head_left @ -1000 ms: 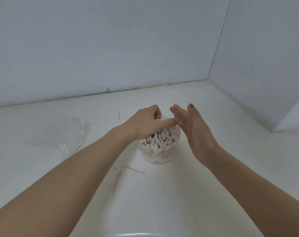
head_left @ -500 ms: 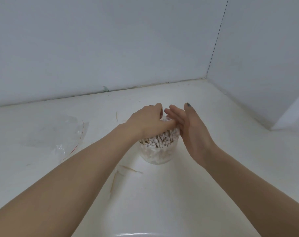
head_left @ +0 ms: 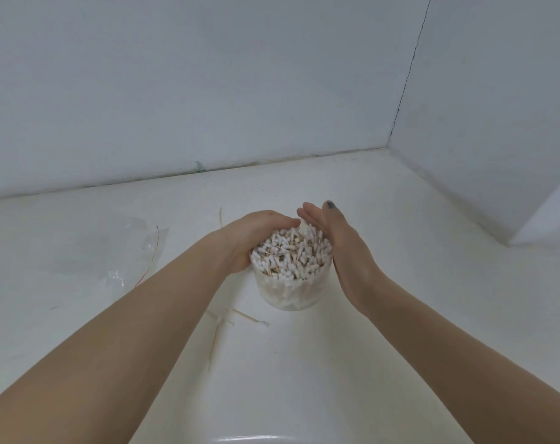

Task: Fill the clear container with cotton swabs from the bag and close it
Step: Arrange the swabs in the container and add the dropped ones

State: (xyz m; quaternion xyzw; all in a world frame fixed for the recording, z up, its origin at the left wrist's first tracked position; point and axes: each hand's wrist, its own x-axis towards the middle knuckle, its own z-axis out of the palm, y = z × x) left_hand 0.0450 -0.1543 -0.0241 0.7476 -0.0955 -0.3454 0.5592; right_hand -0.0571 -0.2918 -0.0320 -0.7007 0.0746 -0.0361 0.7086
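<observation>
The clear container [head_left: 291, 293] stands upright on the white counter, packed with cotton swabs [head_left: 291, 254] that heap above its rim. My left hand [head_left: 253, 235] wraps the container's left and far rim, fingers curved round the heap. On the right side, my right hand [head_left: 342, 248] lies against the rim and swabs with fingers straight and together. The two hands' fingertips almost meet behind the heap. The empty-looking clear plastic bag [head_left: 112, 248] lies flat to the left. No lid is in view.
A few loose swabs [head_left: 246, 317] lie on the counter just in front of the container, and one stick [head_left: 220, 216] lies behind my left hand. Grey walls meet in a corner at the back right. A glossy white rim [head_left: 250, 439] shows at the bottom edge.
My left hand moved off the top of the swabs to the container's left rim. My right hand closed in against the right side, and the heap is now uncovered.
</observation>
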